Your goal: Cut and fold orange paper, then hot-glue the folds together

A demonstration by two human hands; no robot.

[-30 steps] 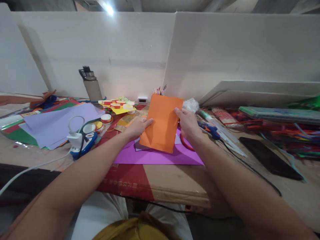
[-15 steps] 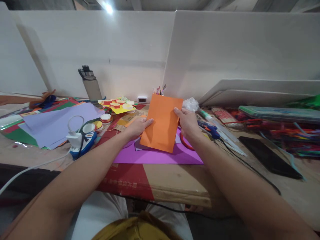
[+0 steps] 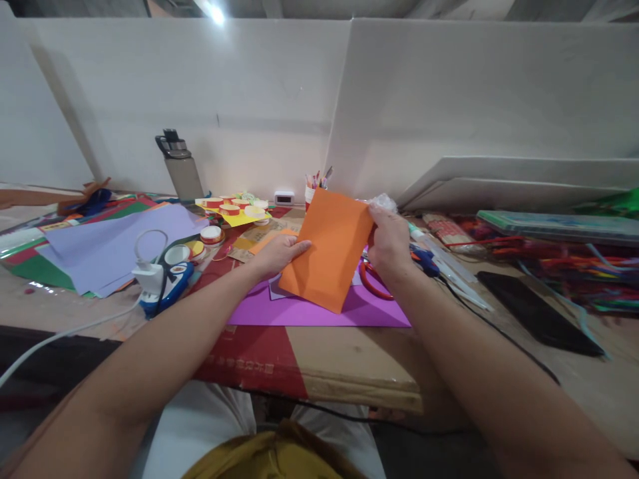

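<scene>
An orange sheet of paper (image 3: 327,253) is held up, tilted, in front of me. My left hand (image 3: 280,254) pinches its left edge, thumb on the near face and fingers behind. At the upper right corner my right hand (image 3: 391,239) grips the same sheet; its fingertips are partly hidden. Beneath lies a purple sheet (image 3: 319,318) on the cardboard, with a paler sheet partly covered on top of it. Red-handled scissors (image 3: 372,285) rest beside my right wrist. Another orange piece (image 3: 269,239) shows behind my left hand.
On the left are lavender sheets (image 3: 124,246), a blue power strip (image 3: 167,293) and a bottle (image 3: 182,169). Yellow paper with several rings (image 3: 234,211) stands behind. To the right lie a blue glue gun (image 3: 424,259), a black phone-like slab (image 3: 539,313) and a pen cup (image 3: 310,194).
My right hand has slid up to the sheet's upper right corner and a little to the right. The orange sheet has tilted clockwise, while my left hand has barely moved.
</scene>
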